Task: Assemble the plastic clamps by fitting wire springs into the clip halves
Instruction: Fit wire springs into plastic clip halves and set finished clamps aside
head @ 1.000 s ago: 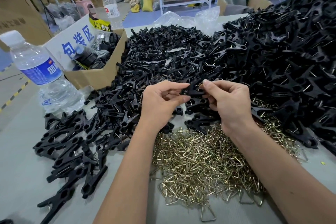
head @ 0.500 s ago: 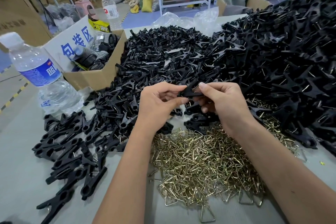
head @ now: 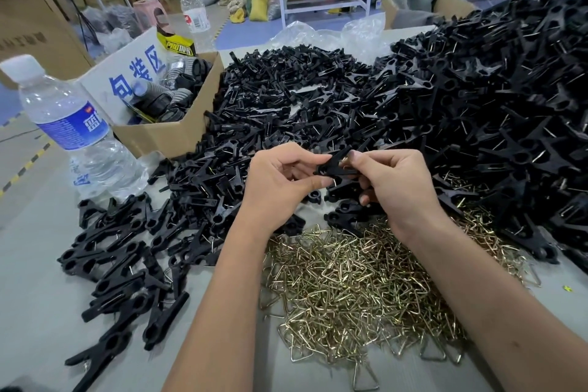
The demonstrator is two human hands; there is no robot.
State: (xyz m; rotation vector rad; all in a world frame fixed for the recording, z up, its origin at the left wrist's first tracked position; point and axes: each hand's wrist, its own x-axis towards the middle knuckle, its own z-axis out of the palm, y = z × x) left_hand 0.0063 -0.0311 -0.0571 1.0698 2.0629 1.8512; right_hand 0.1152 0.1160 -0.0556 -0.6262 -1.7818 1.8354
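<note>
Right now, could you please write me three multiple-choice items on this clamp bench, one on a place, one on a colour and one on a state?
1. Where does the pile of wire springs lie?
A. inside the cardboard box
B. on the table below the hands
C. behind the far bottle

2. What colour are the clip halves?
A. black
B. white
C. red

3. What are the hands doing?
A. both lie flat
B. only one holds something
C. both pinch one black clamp

Answers: 1 B, the springs spread beneath both wrists. 2 A, every half is black. 3 C, left hand and right hand meet on the black clamp.
</note>
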